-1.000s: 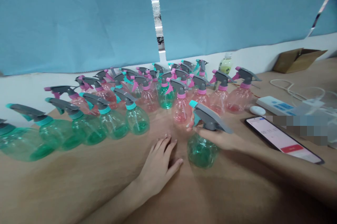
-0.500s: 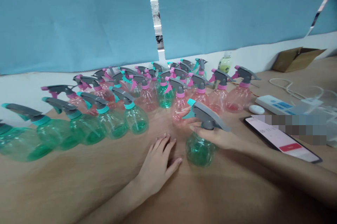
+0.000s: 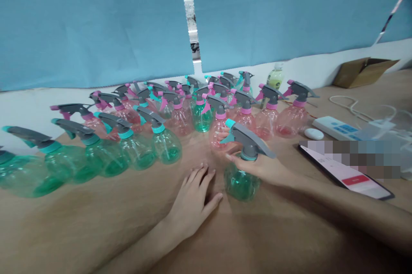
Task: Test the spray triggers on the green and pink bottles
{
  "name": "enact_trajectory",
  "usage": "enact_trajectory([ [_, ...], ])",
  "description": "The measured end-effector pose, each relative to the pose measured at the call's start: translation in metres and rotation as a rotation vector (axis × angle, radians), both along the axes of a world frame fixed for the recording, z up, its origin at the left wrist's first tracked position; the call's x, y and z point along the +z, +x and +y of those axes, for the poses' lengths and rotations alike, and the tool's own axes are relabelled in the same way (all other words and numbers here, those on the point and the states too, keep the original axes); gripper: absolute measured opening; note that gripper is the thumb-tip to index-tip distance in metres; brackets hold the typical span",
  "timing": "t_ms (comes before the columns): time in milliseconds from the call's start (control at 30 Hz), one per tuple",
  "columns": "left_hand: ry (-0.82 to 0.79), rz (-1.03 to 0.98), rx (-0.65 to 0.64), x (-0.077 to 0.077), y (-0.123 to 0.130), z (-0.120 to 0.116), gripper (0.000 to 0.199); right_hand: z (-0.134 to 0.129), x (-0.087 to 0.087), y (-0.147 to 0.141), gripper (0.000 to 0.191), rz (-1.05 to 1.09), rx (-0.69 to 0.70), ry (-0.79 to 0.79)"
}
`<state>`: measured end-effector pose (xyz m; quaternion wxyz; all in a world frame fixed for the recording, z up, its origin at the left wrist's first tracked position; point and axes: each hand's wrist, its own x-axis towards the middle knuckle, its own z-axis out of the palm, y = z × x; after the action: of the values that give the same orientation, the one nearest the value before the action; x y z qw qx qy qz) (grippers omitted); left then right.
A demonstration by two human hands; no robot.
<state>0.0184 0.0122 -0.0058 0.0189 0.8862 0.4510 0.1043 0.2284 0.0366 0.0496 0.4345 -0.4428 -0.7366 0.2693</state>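
Observation:
My right hand (image 3: 257, 167) is wrapped round the upper body of a green spray bottle (image 3: 242, 183) with a grey and teal head, upright at the centre right. Flat on the wooden table (image 3: 128, 222) lies my left hand (image 3: 195, 197), fingers spread, left of that bottle and holding nothing. Several green bottles, among them one near the middle (image 3: 166, 145), form a slanting row on the left. Behind stand several pink bottles, one of them (image 3: 220, 132) just beyond my right hand, and a green bottle (image 3: 202, 116) among them.
On the right lie a phone (image 3: 341, 167), a white oval object (image 3: 314, 134), a white power strip (image 3: 336, 128) and white cables (image 3: 350, 104). An open cardboard box (image 3: 360, 72) is at the back right. A labelled bottle (image 3: 275, 77) stands near the wall.
The green bottle in my right hand has shifted slightly left, and its grey head is less tilted. My left hand has stayed in place.

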Motion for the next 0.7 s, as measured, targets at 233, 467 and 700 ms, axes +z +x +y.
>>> enact_trajectory([
  [233,-0.004,-0.003,-0.006,-0.0002,-0.0002,0.0005,0.05,0.0049,-0.0068,0.0029,0.013,0.022,0.102,-0.055],
  [467,0.008,0.003,-0.008,0.0002,-0.0003,0.0001,0.05,0.0036,-0.0025,0.0015,0.012,0.021,0.125,-0.072],
  [700,0.005,-0.004,-0.008,0.0007,-0.0001,-0.0002,0.049,0.0011,0.0007,0.0018,0.021,-0.028,0.092,-0.099],
])
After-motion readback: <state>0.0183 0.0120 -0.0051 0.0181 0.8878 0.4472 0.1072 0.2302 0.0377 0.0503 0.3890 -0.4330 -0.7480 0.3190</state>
